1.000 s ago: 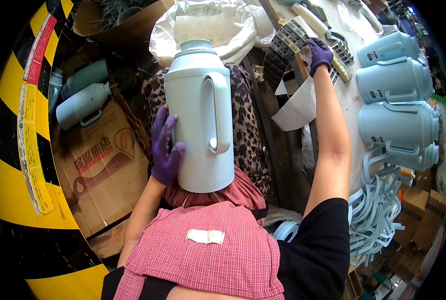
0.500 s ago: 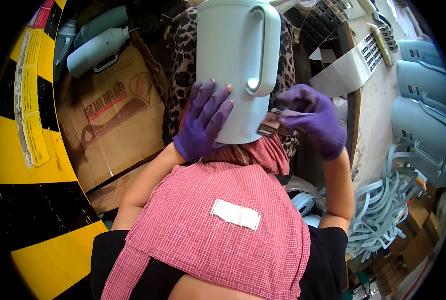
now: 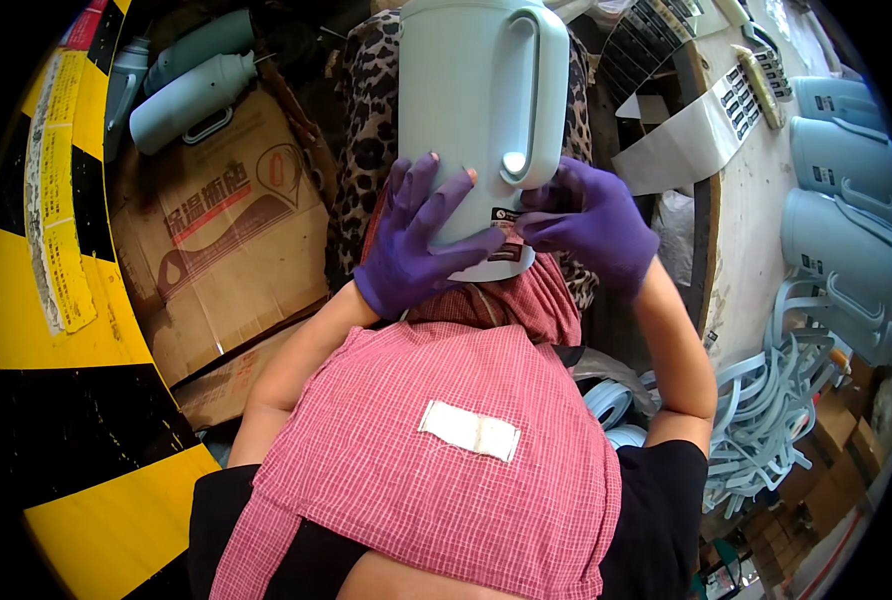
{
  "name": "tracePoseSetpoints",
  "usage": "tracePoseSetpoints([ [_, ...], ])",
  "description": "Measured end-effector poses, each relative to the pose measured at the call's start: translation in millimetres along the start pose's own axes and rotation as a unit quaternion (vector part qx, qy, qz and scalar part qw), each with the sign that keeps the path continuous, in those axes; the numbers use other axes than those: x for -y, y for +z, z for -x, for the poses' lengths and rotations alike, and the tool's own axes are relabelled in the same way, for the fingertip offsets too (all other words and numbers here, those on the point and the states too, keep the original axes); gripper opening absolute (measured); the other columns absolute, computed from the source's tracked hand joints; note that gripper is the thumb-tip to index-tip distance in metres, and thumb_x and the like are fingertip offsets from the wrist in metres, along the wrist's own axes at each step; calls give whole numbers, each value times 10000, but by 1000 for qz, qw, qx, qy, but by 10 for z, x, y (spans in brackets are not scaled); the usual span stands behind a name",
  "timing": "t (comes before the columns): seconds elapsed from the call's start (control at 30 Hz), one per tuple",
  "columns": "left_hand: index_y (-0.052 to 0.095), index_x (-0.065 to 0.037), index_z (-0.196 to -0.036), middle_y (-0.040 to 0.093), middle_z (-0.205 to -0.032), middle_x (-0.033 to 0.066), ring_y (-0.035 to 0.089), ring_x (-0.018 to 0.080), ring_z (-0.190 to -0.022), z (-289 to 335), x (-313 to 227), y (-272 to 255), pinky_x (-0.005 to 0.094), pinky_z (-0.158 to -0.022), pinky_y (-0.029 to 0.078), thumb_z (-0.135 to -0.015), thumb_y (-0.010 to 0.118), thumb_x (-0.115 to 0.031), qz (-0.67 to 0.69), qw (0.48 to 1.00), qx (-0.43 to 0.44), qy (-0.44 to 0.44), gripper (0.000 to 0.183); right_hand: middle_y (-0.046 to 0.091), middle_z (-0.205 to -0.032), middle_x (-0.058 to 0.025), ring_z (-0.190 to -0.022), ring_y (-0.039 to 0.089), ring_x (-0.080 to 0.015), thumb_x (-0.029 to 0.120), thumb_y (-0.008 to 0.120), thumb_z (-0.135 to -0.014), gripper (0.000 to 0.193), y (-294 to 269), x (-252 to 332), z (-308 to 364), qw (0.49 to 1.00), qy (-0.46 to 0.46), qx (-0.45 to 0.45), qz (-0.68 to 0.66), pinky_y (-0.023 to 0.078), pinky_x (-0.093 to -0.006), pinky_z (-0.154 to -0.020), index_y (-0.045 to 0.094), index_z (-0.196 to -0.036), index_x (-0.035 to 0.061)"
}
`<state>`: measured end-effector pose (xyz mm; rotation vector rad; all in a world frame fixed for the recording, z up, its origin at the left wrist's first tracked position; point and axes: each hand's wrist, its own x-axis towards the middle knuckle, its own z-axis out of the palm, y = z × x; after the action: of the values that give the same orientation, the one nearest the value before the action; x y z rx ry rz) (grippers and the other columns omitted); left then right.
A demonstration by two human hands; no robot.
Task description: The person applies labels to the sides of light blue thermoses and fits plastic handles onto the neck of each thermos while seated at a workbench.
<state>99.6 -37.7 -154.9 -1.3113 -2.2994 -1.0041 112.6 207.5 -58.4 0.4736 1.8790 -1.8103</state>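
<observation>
A pale blue plastic jug point(image 3: 456, 110) with a side handle point(image 3: 544, 95) lies in front of me on a leopard-print cloth point(image 3: 368, 130), its lower end toward my lap. My left hand point(image 3: 411, 240), in a purple glove, rests spread on the jug's left side, fingers apart. Its thumb reaches over to a dark label point(image 3: 511, 253) that lies against the jug below the handle. The gloved right hand point(image 3: 598, 225) pinches the label's right edge between thumb and fingers. Part of the label is hidden by the fingertips.
Right, a worktable point(image 3: 736, 220) holds a label sheet point(image 3: 676, 150) and more pale blue jugs point(image 3: 836, 235). Below them hang loose blue handles point(image 3: 766, 430). Left are a flattened carton point(image 3: 236, 220), flask bodies point(image 3: 191, 100) and a yellow-black striped post point(image 3: 76, 300).
My right hand has moved left, bringing the label against the jug. My left thumb has swung out toward the label. The jug has shifted slightly up and right.
</observation>
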Motion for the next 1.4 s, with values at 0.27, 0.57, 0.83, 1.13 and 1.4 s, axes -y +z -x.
tracePoseSetpoints([
  [0.27,750,-329,-1122,429,-1578,173,244,486,-1536,5,-73,-103,634,-1237,216,-823,825,-258,-44,999,26,-6,317,632,-1042,-113,-943,643,-215,210,910,-786,465,-422,-467,-185,919,-145,-222,291,546,-347,-859,641,-1120,30],
  [0.57,640,-32,-1285,614,-1373,153,545,263,-1315,-1056,925,-523,390,-1152,386,-1034,578,-147,193,973,-103,-71,283,732,-1101,-121,-1047,687,-230,63,714,-957,175,-2187,-336,176,739,-390,-452,312,534,-344,-944,746,-1123,15],
  [0.83,582,46,-1406,625,-1382,130,558,189,-1263,-2041,2233,-235,309,-1148,370,-1093,518,-221,288,931,150,-164,417,708,-1236,-93,-1204,628,-301,427,814,-833,432,-3549,-356,-880,738,-188,-437,479,446,-417,-1091,786,-1180,173],
  [1.13,695,66,-1087,619,-986,88,606,178,-931,-2225,1482,-1027,310,-965,461,-935,621,-101,392,881,216,-154,238,755,-951,-60,-736,702,-123,150,822,-831,254,-3501,-24,-856,895,-112,-371,220,578,-296,-687,782,-1060,50],
  [1.4,679,61,-1007,617,-859,15,547,94,-808,-2371,1369,-724,254,-715,441,-1034,608,-201,168,948,221,-153,273,759,-831,-51,-631,681,-113,114,811,-825,168,-3487,-17,-929,904,-99,-368,192,548,-284,-588,767,-976,55],
])
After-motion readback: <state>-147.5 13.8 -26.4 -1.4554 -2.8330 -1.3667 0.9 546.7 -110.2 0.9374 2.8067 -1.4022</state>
